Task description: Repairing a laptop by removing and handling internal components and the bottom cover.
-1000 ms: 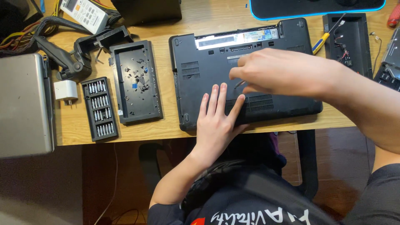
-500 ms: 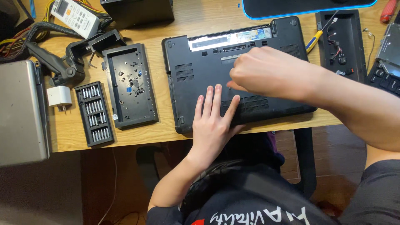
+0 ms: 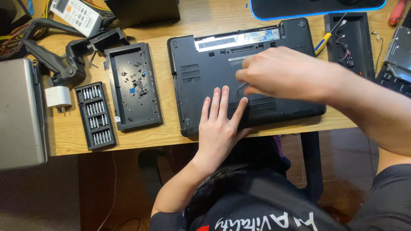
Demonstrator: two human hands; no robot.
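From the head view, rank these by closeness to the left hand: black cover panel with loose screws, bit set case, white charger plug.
Left hand rests flat on the upturned laptop.
1. Black cover panel, just to its left.
2. Bit set case, further left.
3. White charger plug, farthest left, beside the silver device.

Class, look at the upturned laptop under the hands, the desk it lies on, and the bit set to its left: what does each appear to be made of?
Laptop: matte black plastic, judging by its moulded vents and dull sheen. Desk: light wood or wood-look laminate, with visible grain. Bit set: shiny silvery bits, probably steel, in a black tray that looks plastic.
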